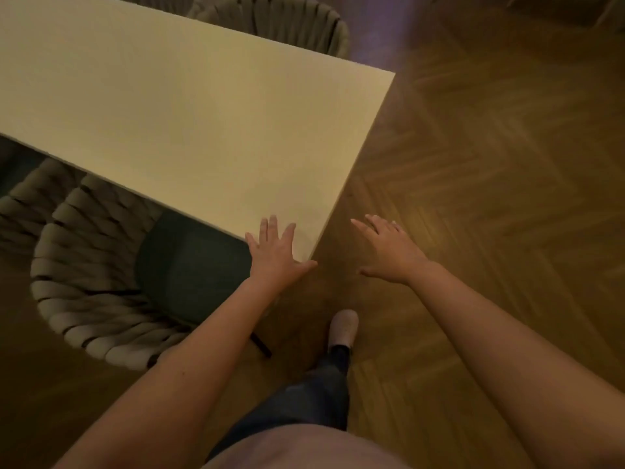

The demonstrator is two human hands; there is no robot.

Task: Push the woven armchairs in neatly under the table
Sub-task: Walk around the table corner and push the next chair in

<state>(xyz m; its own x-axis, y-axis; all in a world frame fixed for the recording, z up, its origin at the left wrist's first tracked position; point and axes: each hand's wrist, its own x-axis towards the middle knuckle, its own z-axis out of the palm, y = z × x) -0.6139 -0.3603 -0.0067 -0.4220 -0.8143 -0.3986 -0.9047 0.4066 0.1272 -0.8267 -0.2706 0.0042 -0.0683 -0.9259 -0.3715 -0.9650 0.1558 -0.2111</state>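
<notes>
A pale rectangular table (189, 130) fills the upper left, its near corner at centre. A woven armchair (88, 275) with a dark green seat cushion stands at the near long side, partly under the tabletop, its back curving toward me. A second woven armchair (20, 208) shows at the far left, and a third woven armchair (287, 22) sits across the table at the top. My left hand (275, 252) lies flat with spread fingers over the table's near corner. To its right, my right hand (389, 250) hovers with fingers straight above the floor, holding nothing.
Herringbone wood floor (490, 164) spreads to the right of the table. My foot in a light shoe (343, 328) stands on the floor just below the table corner. A dark chair leg (262, 345) sticks out near my foot.
</notes>
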